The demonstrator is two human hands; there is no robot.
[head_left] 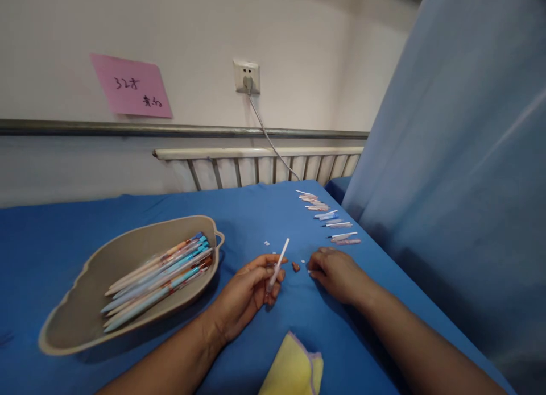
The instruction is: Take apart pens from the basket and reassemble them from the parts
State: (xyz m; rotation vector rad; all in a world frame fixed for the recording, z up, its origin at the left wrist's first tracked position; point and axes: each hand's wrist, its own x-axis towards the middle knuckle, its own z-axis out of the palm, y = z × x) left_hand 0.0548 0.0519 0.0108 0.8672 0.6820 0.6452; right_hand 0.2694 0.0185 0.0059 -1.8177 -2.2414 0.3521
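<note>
On the left, the tan basket (68, 318) of pens (157, 275) is standing beside your left forearm; the blue sheet (256, 213) is stretching back to the railing (256, 152). Your left hand (247, 287) is gripping a white tube (277, 264), tilted. The yellow cloth (288, 369) is lying nearer you, a brown piece (296, 266) between your hands. Your right hand (339, 273) is narrowing at the sheet, its hold unclear. Pen parts (341, 225) are lining the right edge; a curtain (447, 128) is hanging beyond.

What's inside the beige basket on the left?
The beige basket holds a bundle of pens with pale, blue and brown parts. The upper ones show; any lying beneath, and the floor under them, are covered.
</note>
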